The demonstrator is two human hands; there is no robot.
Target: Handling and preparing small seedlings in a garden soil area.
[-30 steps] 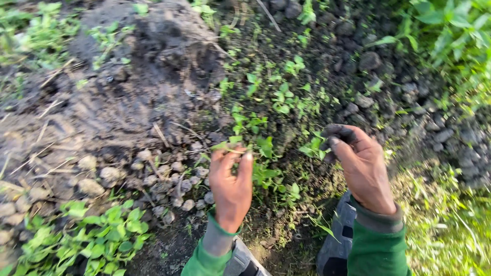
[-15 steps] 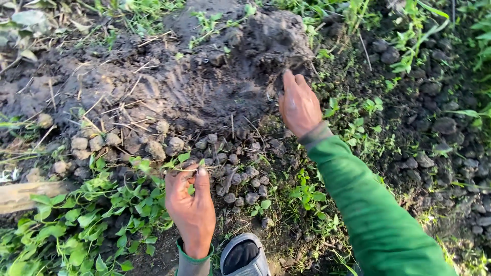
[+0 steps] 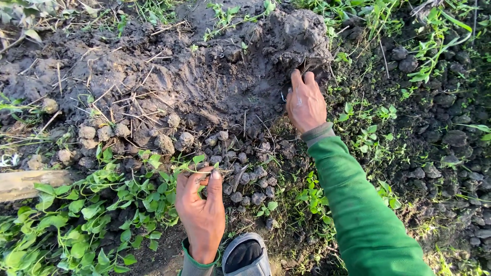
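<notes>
Since half a second ago the right hand (image 3: 306, 104) has slid a little lower along the dark soil mound (image 3: 220, 76), and its fingertips now press into the mound's right flank, just under the lumpy top; a second ago that hand hung in the air with dirt on its fingers. The left hand (image 3: 201, 209) has scarcely shifted and sits well below the mound, beyond the band of small clods (image 3: 240, 179) at the mound's foot. It pinches a thin green seedling (image 3: 197, 162) between thumb and forefinger, the other fingers curled loosely. The seedling looks very light, limp and easily bruised, so it is best held low on the stem, gently, not by its leaves. The right hand's fingers lie close together and flat against the earth, gripping nothing that can be seen; the soil there looks damp, heavy and crumbly, likely to give under a push. The right arm, in a green sleeve (image 3: 363, 204), reaches long and nearly straight up to the mound, while the left wrist stays bent close to the body, beside a grey shoe (image 3: 246, 255) below the mound.
</notes>
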